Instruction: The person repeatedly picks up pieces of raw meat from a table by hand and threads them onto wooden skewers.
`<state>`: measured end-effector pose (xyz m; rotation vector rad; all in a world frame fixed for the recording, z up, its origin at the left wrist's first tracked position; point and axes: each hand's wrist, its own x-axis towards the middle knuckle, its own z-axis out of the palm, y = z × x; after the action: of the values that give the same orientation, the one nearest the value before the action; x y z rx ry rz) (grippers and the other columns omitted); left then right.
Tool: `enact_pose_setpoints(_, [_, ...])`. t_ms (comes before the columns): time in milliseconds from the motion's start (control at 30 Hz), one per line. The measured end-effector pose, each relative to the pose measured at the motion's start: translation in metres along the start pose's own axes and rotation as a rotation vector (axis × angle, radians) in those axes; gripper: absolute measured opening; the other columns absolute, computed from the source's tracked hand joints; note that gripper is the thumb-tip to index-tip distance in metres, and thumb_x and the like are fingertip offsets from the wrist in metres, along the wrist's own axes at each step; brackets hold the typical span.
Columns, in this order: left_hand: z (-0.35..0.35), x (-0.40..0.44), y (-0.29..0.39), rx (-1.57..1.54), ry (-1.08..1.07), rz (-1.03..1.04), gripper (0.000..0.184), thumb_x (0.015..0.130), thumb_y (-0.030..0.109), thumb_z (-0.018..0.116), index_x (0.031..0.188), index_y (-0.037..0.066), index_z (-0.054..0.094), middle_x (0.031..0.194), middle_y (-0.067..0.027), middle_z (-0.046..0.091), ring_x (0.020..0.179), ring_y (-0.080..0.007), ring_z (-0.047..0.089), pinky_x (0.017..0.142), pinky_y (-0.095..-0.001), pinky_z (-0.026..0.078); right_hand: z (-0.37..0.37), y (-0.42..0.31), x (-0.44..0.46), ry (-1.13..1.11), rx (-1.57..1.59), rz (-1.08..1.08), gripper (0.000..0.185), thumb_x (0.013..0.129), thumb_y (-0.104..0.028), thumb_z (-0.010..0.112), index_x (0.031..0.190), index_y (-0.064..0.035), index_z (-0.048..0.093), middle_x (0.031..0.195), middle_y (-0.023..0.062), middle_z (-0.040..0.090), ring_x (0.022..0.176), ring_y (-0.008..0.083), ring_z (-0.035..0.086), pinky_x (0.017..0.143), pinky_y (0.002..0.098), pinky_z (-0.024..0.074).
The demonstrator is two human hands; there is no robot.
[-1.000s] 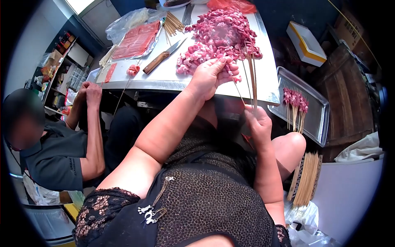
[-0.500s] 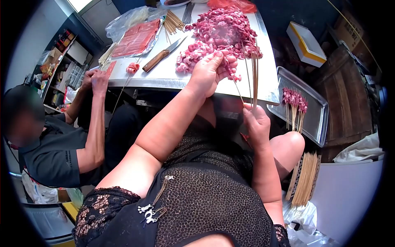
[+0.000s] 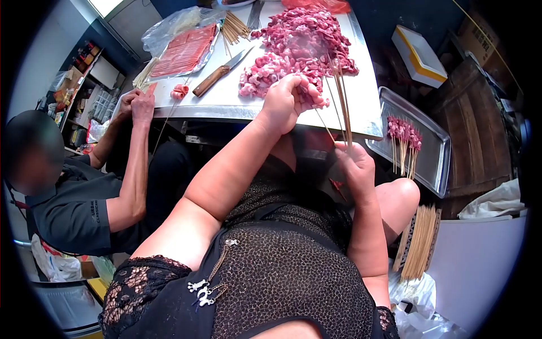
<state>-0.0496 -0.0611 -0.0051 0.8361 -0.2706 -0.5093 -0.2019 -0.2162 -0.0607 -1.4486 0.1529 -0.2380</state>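
Observation:
My left hand [image 3: 284, 103] is closed around raw meat pieces [image 3: 317, 100] at the table's front edge, just below the pile of cut meat [image 3: 305, 42]. My right hand [image 3: 358, 163] grips several thin wooden skewers [image 3: 344, 107], most pointing up past the table edge. One skewer [image 3: 326, 125] leans away from the others, its tip close to the meat in my left hand. Whether that tip has pierced a piece I cannot tell.
A knife [image 3: 217, 75] and packaged meat slices [image 3: 186, 51] lie left on the table [image 3: 226, 113]. To the right, a metal tray [image 3: 435, 152] holds threaded meat skewers [image 3: 403, 138]. More bare skewers [image 3: 420, 243] stand below. A co-worker's hands [image 3: 138, 104] hold a meat slice.
My left hand has turned slightly, its fingers now curled around the meat. The slanted skewer's tip has shifted a little left. The co-worker's hands have moved slightly.

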Motion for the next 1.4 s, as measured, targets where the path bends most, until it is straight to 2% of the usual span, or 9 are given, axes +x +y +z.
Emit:
enact_pose_setpoints(233, [0.001,-0.002,0.0,-0.15,-0.045,0.017,0.017,0.088,0.011,0.036,0.074,0.004,0.043,0.072,-0.013,0.053,0.071,-0.0272,0.056,0.079,-0.0489,0.052,-0.001,0.004,0.0,-0.029,0.05,0.015,0.014,0.087,-0.004,0.06,0.1,-0.0019,0.064,0.069,-0.0042,0.054,0.056,0.0024,0.045,0.051,0.0162,0.0358])
enact_pose_setpoints(600, [0.005,-0.013,-0.007,-0.198,-0.01,0.08,0.017,0.085,0.012,0.038,0.071,0.006,0.045,0.069,-0.0088,0.05,0.068,-0.0227,0.053,0.082,-0.05,0.05,0.029,0.004,-0.006,-0.101,0.286,0.173,0.015,0.088,-0.005,0.058,0.103,-0.0008,0.06,0.065,-0.0041,0.051,0.052,0.0026,0.042,0.046,0.0162,0.0312])
enact_pose_setpoints(867, [0.023,-0.023,-0.029,-0.207,-0.02,0.018,0.009,0.085,0.012,0.04,0.079,0.008,0.046,0.073,-0.007,0.051,0.068,-0.0208,0.053,0.073,-0.0378,0.05,0.029,-0.002,-0.003,-0.065,0.376,0.138,0.015,0.088,-0.006,0.059,0.102,-0.0019,0.061,0.066,-0.0036,0.052,0.052,0.0026,0.042,0.046,0.0159,0.0311])
enact_pose_setpoints(1033, [0.03,-0.021,-0.054,0.147,-0.073,-0.192,0.024,0.096,0.023,0.039,0.098,0.002,0.05,0.084,-0.0091,0.056,0.076,-0.0187,0.059,0.07,-0.0312,0.051,0.015,0.001,0.008,0.04,0.439,0.057,0.017,0.088,-0.007,0.059,0.104,-0.0015,0.06,0.068,-0.0036,0.053,0.05,0.0021,0.041,0.045,0.015,0.0304])
enact_pose_setpoints(1133, [0.022,0.009,-0.032,0.879,-0.176,0.094,0.045,0.098,0.039,0.039,0.114,-0.001,0.051,0.086,-0.0058,0.059,0.075,-0.0141,0.059,0.065,-0.0249,0.048,-0.005,0.001,0.019,0.17,0.423,0.013,0.016,0.089,-0.006,0.058,0.103,-0.0003,0.059,0.065,-0.0031,0.051,0.048,0.0021,0.04,0.042,0.0156,0.0283])
enact_pose_setpoints(1167, [0.022,0.017,-0.018,1.081,-0.201,0.193,0.041,0.097,0.035,0.044,0.113,-0.002,0.055,0.083,-0.0056,0.061,0.072,-0.0128,0.058,0.064,-0.026,0.048,-0.011,-0.003,0.021,0.191,0.42,0.003,0.015,0.089,-0.006,0.057,0.102,-0.0001,0.059,0.063,-0.0033,0.05,0.047,0.0018,0.039,0.041,0.0152,0.0269])
enact_pose_setpoints(1267, [0.008,0.04,-0.004,1.823,-0.286,0.171,0.028,0.087,0.028,0.058,0.092,0.002,0.065,0.088,-0.0175,0.062,0.076,-0.0313,0.061,0.072,-0.0393,0.049,-0.016,-0.002,0.025,0.218,0.436,-0.006,0.014,0.089,-0.007,0.057,0.102,-0.0015,0.059,0.063,-0.0033,0.05,0.046,0.0014,0.038,0.039,0.0145,0.027])
enact_pose_setpoints(1300, [0.008,0.036,-0.007,1.929,-0.275,0.269,0.024,0.083,0.027,0.06,0.086,0.003,0.066,0.087,-0.0197,0.062,0.08,-0.0356,0.06,0.074,-0.0419,0.048,-0.015,-0.003,0.023,0.217,0.435,-0.008,0.014,0.089,-0.007,0.057,0.102,-0.0015,0.059,0.063,-0.0033,0.05,0.046,0.0014,0.038,0.039,0.0145,0.027])
enact_pose_setpoints(1400, [0.005,0.043,-0.015,2.032,-0.26,0.212,0.024,0.083,0.025,0.06,0.076,0.003,0.066,0.078,-0.0185,0.063,0.078,-0.0367,0.061,0.073,-0.0429,0.048,-0.008,0.0,0.023,0.235,0.376,0.038,0.014,0.089,-0.007,0.058,0.102,-0.0027,0.06,0.064,-0.0033,0.051,0.046,0.0013,0.039,0.04,0.0144,0.0277])
